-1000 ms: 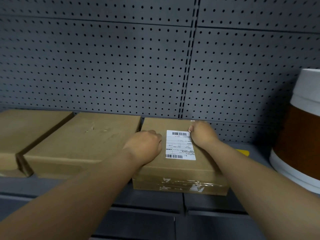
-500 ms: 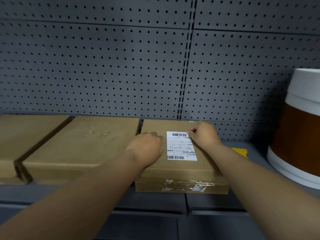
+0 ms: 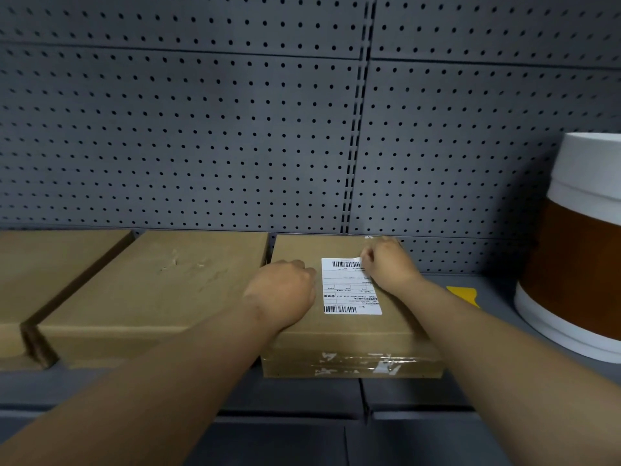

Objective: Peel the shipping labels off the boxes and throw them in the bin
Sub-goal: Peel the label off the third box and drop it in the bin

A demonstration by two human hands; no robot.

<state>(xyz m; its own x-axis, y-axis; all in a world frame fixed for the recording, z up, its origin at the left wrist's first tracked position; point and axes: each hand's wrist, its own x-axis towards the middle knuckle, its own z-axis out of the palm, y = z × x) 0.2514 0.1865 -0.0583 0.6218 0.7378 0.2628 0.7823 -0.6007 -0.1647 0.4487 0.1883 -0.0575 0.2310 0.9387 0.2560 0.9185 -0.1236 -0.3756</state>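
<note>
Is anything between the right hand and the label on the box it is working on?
Nothing visible. The right hand is already at the top right corner of the label, fingers curled on its edge. The left hand rests on the box left of the label, not over it.

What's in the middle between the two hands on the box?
The white shipping label, stuck on the box, lies between the left hand and the right hand, which pinches its top corner, in the head view.
</note>
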